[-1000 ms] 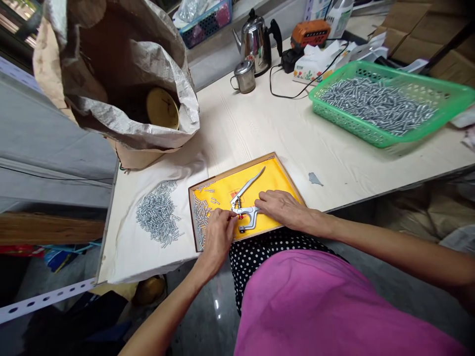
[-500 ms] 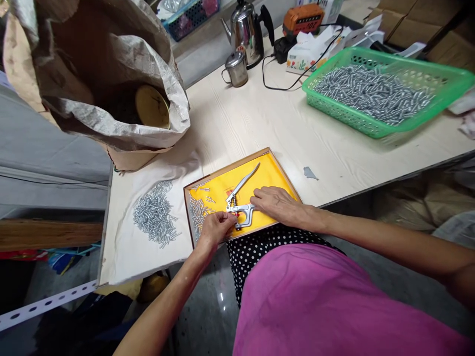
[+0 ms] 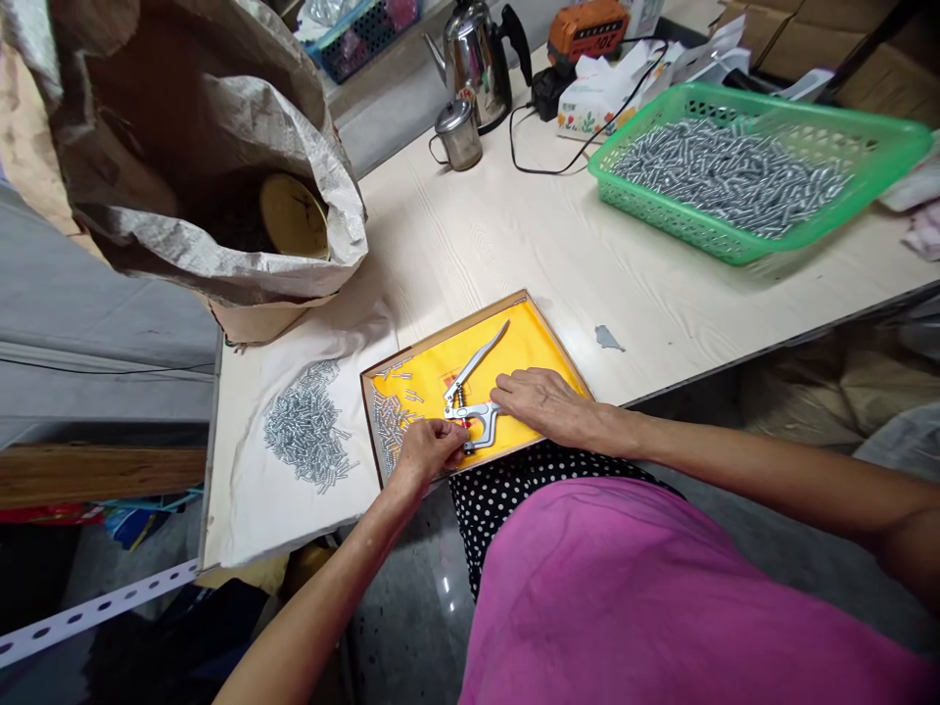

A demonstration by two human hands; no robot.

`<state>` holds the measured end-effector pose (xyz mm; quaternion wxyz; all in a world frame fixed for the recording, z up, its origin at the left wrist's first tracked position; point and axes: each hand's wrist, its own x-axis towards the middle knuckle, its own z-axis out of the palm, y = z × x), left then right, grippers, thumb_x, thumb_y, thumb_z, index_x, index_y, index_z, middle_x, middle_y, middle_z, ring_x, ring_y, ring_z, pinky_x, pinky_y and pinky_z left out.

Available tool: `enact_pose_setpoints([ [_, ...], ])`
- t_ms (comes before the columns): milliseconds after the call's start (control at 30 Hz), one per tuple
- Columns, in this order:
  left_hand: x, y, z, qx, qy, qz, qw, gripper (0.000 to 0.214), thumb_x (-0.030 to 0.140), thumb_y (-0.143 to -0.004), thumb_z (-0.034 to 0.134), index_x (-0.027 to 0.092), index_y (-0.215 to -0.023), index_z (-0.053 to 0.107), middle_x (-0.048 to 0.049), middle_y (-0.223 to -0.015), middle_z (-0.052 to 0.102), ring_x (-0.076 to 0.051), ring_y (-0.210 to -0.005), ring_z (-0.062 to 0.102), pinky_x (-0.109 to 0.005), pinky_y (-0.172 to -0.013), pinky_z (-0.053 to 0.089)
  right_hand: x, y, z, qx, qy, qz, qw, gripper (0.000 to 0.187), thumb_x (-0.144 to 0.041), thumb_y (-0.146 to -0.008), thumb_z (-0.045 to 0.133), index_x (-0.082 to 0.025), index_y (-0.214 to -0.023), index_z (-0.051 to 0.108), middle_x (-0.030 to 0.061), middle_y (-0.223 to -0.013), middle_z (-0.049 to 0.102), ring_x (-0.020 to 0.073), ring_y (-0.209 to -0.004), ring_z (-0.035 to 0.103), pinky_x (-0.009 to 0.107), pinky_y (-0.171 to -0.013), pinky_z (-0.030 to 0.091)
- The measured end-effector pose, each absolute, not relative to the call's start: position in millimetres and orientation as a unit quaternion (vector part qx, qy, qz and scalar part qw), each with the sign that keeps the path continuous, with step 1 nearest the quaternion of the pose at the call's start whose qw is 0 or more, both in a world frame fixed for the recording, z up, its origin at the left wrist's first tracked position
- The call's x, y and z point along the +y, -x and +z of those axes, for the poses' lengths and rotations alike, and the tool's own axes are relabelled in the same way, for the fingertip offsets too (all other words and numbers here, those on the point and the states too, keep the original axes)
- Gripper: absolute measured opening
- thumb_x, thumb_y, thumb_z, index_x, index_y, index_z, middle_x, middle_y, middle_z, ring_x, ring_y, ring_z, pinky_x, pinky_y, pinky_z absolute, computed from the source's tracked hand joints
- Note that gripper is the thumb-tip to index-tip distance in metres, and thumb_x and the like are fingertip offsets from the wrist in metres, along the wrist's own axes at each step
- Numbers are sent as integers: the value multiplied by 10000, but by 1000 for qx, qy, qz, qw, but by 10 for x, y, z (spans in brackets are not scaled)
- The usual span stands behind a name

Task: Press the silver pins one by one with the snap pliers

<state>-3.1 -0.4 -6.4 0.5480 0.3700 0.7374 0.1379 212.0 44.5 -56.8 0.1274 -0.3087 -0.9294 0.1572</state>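
A silver hand press tool [image 3: 470, 392] lies on a yellow-lined wooden tray [image 3: 529, 338] at the table's near edge. My right hand [image 3: 540, 401] rests on the tool's lower handle, fingers curled over it. My left hand [image 3: 426, 450] is pinched at the tool's jaw with its fingers together; what it pinches is too small to make out. Several small metal pins [image 3: 389, 426] lie along the tray's left side.
A pile of metal pins [image 3: 305, 436] lies on a white cloth left of the tray. A green basket [image 3: 867, 166] full of pins stands at the back right. A large paper sack [image 3: 198, 147] stands at the left. A kettle [image 3: 477, 59], a steel mug [image 3: 455, 132] and a cable lie behind.
My left hand has drawn slightly back towards me at the tool's jaw. The view has shifted a little; the right hand and the tool stay in place.
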Motion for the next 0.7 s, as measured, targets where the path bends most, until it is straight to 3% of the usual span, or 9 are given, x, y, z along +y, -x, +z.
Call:
enact_pose_setpoints([
  [200, -35, 7, -72, 749, -360, 151, 535, 223, 295, -717, 761, 141, -638, 621, 26, -458, 577, -71, -383, 466, -188, -416, 356, 451, -2110, -573, -930, 317, 150, 113, 162, -209, -1005, 450, -191, -980, 609, 68, -947, 623, 176, -779, 499, 329, -653, 283],
  [300, -53, 3, -79, 756, -362, 156, 523, 237, 312, -711, 770, 139, -632, 628, 25, -463, 576, -74, -396, 477, -193, -432, 370, 510, -2142, -532, -930, 319, 141, 114, 194, -361, -963, 576, -190, -1040, 625, 115, -1144, 617, 232, -942, 544, 351, -741, 378],
  [400, -67, -5, -83, 758, -358, 165, 519, 251, 334, -701, 782, 138, -635, 638, 23, -470, 579, -75, -407, 477, -196, -443, 367, 658, -2201, -473, -936, 309, 115, 123, 588, -480, -821, 740, -164, -1282, 558, 189, -1452, 464, 356, -1245, 456, 455, -940, 406],
  [500, -78, -8, -86, 757, -354, 170, 523, 275, 359, -677, 802, 137, -635, 644, 22, -473, 575, -74, -412, 468, -198, -447, 353, 851, -2234, -446, -945, 290, 95, 116, 877, -584, -745, 766, -138, -1428, 446, 209, -1508, 412, 409, -1387, 317, 498, -1051, 353],
  [700, -101, 24, -133, 759, -358, 178, 514, 272, 368, -665, 794, 124, -670, 674, 12, -495, 586, -82, -433, 477, -203, -450, 337, 1050, -2161, -414, -957, 269, 87, 59, 893, -718, -745, 671, -87, -1354, 500, 187, -1234, 586, 346, -1102, 504, 447, -899, 408],
])
